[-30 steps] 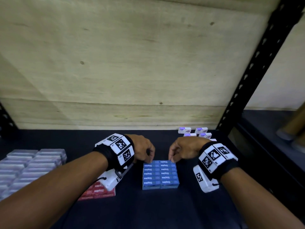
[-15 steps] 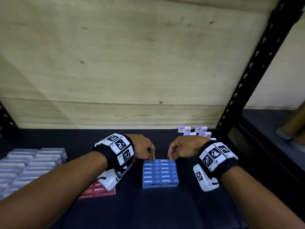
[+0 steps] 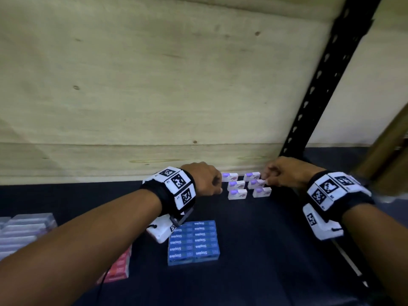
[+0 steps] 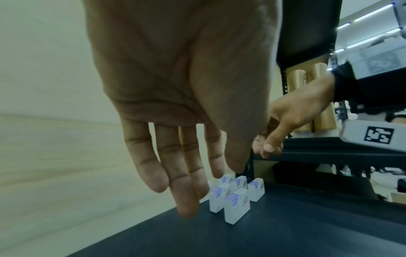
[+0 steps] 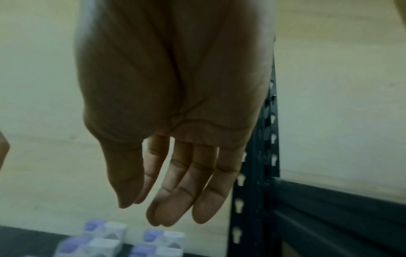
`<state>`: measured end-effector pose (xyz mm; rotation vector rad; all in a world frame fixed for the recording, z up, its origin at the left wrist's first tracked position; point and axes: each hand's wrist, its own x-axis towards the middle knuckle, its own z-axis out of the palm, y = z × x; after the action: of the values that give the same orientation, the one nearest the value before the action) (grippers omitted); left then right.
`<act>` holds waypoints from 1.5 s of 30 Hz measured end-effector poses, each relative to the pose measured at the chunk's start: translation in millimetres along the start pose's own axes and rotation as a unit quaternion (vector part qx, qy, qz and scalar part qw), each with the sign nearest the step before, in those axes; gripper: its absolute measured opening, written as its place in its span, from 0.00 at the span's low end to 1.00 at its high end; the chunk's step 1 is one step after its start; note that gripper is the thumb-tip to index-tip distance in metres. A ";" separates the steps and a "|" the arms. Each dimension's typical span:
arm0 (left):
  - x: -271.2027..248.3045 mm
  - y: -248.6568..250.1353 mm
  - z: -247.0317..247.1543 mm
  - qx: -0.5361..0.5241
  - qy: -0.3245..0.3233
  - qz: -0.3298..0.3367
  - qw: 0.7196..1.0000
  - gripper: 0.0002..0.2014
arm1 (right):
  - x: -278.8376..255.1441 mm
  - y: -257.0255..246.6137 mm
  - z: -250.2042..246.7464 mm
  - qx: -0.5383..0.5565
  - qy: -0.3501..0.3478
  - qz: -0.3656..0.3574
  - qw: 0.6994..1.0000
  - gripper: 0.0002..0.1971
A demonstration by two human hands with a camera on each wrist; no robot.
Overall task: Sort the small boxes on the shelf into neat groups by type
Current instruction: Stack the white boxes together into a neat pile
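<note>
1. The white-and-purple boxes (image 3: 247, 185) stand in two short rows at the back right of the shelf (image 3: 254, 272), near the plywood backing.
2. The step in hand is judged to be the squaring of this group.
3. The left hand (image 3: 204, 181) and the right hand (image 3: 284, 174) flank the group, fingers relaxed and extended; nothing is held.
4. Next, gentle inward pressure from both sides is called for.
5. "Staples" is read on the blue boxes (image 3: 194, 241); the red boxes (image 3: 119, 268) are blurred.
</note>
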<state>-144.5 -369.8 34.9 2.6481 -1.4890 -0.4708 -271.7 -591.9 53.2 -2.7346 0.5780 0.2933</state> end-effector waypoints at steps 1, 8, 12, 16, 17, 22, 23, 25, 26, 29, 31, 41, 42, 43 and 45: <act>8.1 6.9 1.4 0.020 0.012 0.006 1.000 0.11 | 1.2 7.3 -2.2 -0.018 0.002 0.012 1.000 0.06; 55.3 33.1 13.8 0.076 0.033 0.012 0.996 0.13 | 20.4 27.5 12.9 -0.051 -0.028 0.053 0.997 0.10; 69.7 34.1 20.2 0.065 0.006 0.002 0.998 0.15 | 34.0 29.4 25.5 -0.083 -0.037 0.058 0.994 0.13; 75.5 37.5 23.4 0.080 -0.012 -0.004 0.997 0.17 | 42.8 32.5 29.6 -0.098 -0.031 0.055 0.993 0.11; 76.0 38.6 24.2 0.086 -0.011 -0.003 0.996 0.17 | 43.6 32.9 30.2 -0.097 -0.028 0.054 0.993 0.11; 74.9 45.1 23.7 0.104 -0.020 0.002 0.994 0.14 | 40.9 28.1 33.7 -0.111 -0.018 0.053 0.992 0.09; 72.8 46.4 22.6 0.104 -0.024 0.002 0.994 0.13 | 39.6 26.3 33.2 -0.116 -0.017 0.053 0.992 0.09; 67.2 49.8 21.3 0.099 -0.026 0.008 0.995 0.11 | 36.6 23.3 32.6 -0.127 -0.026 0.050 0.990 0.08; 63.1 51.5 21.1 0.096 -0.028 0.011 0.995 0.11 | 34.2 22.2 32.6 -0.130 -0.035 0.048 0.990 0.08; 50.8 57.7 23.8 0.076 -0.043 0.020 0.996 0.14 | 25.7 21.0 34.6 -0.129 -0.069 0.040 0.988 0.07; 40.5 63.0 26.5 0.057 -0.068 0.019 0.996 0.13 | 16.7 19.2 36.5 -0.137 -0.087 0.032 0.986 0.07; -4.1 81.4 42.5 0.029 -0.100 0.031 0.994 0.13 | -41.1 12.5 53.2 -0.083 -0.143 0.028 0.986 0.09; -6.6 83.2 44.1 0.028 -0.095 0.035 0.994 0.13 | -45.0 12.2 56.1 -0.085 -0.142 0.029 0.986 0.09; -9.2 85.9 45.6 0.029 -0.091 0.037 0.995 0.12 | -49.7 12.5 57.9 -0.086 -0.139 0.031 0.986 0.09; -9.7 87.3 52.0 0.030 -0.087 0.032 0.995 0.11 | -50.9 13.6 62.2 -0.081 -0.138 0.029 0.987 0.09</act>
<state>-236.4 -403.1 5.7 2.6558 -1.6545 -0.6768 -331.2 -563.3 5.4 -2.7631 0.5778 0.7490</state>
